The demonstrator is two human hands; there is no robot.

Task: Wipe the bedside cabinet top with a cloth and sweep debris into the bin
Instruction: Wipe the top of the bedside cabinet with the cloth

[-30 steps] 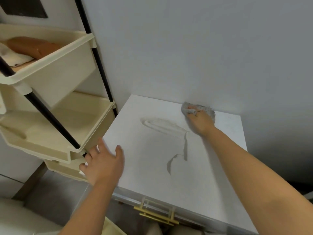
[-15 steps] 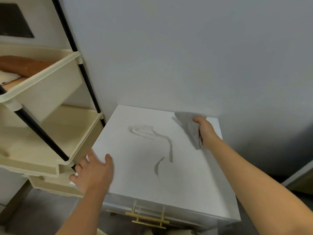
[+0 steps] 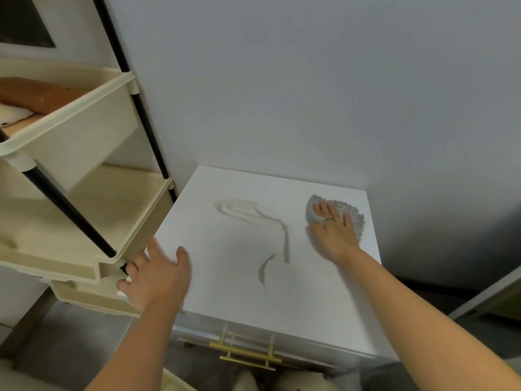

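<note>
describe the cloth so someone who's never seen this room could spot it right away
Find the white bedside cabinet top against the grey wall, then look to its far right corner. The cloth lies flat there, pressed under the right hand. It is the only grey, bumpy-textured thing on the smooth white surface, unlike the thin dust streaks near the middle.

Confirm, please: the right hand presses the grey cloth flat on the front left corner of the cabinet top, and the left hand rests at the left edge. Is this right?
Not quite. The head view shows the right hand pressing the grey cloth flat near the back right corner of the cabinet top, close to the wall, not the front left corner. The left hand is indeed at the left edge.
</note>
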